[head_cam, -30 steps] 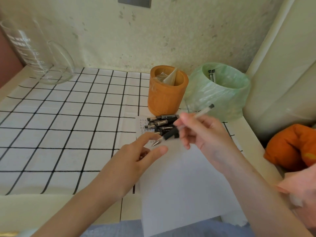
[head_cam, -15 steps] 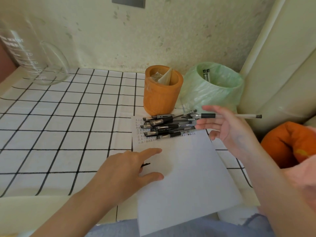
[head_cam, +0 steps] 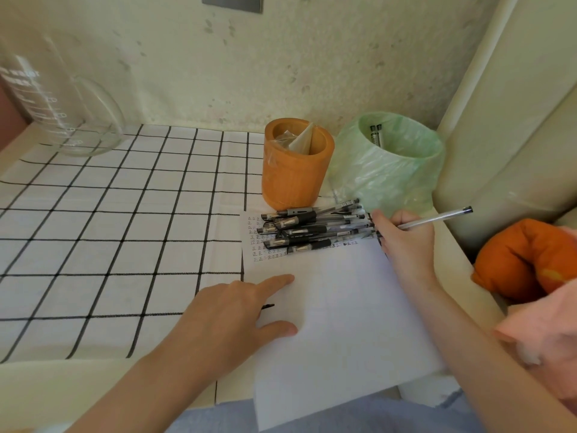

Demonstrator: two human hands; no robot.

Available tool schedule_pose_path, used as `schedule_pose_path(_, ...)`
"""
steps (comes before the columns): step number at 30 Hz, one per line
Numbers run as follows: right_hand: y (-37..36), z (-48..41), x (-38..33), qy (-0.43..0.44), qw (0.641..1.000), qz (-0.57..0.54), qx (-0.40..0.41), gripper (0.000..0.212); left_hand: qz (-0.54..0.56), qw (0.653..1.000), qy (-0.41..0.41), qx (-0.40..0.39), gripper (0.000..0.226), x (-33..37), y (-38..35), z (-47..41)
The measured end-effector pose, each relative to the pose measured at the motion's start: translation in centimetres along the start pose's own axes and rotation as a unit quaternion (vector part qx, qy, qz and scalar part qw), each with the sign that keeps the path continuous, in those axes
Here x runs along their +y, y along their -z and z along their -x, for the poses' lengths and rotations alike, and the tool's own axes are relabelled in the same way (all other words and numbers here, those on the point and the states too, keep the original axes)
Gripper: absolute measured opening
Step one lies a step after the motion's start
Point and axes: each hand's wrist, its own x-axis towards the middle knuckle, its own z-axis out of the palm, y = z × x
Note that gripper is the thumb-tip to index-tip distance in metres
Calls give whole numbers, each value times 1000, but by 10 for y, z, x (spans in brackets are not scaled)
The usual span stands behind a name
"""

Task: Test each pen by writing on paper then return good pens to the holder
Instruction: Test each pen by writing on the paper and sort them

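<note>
- The left hand (head_cam: 231, 310) lies flat, fingers spread, on the left edge of a white sheet of paper (head_cam: 337, 317), pressing it to the tabletop (head_cam: 28, 379), which wears a white cloth with a black grid (head_cam: 118, 220).
- The right hand (head_cam: 406, 242) is closed round a clear-barrelled pen with a black end (head_cam: 437, 217); it rests at the paper's far right edge, the barrel slanting up to the right.
- A heap of black-gripped clear pens (head_cam: 315, 228) lies across the top of the paper, over rows of small written marks.
- Just behind the heap stands a round orange holder (head_cam: 293, 173), with crumpled wrapping inside.
- Beside it, a bin lined with a green plastic bag (head_cam: 387, 170) holds two pens upright.
- A clear glass measuring jug (head_cam: 56, 107) sits far left.
</note>
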Motion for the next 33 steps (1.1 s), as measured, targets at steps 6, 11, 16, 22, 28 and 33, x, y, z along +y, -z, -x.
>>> schedule_pose_path(6,-3,0,7,22,999,40,14,37,3,1000,-1,5,66,0,-1,0)
schedule_pose_path(11,-4,0,8,31,998,47,13,35,0,1000,-1,3,66,0,0,0)
schedule_pose_path(16,-4,0,9,36,998,48,8,32,-4,1000,0,-2,66,1,1,0)
schedule_pose_path(22,-4,0,10,43,997,58,6,30,-6,1000,-2,7,66,1,0,0)
schedule_pose_path(28,-4,-2,12,46,997,53,14,30,-4,1000,-1,-1,66,1,1,0)
schedule_pose_path(33,-3,-2,12,47,997,53,8,30,-4,1000,1,-1,65,0,1,-1)
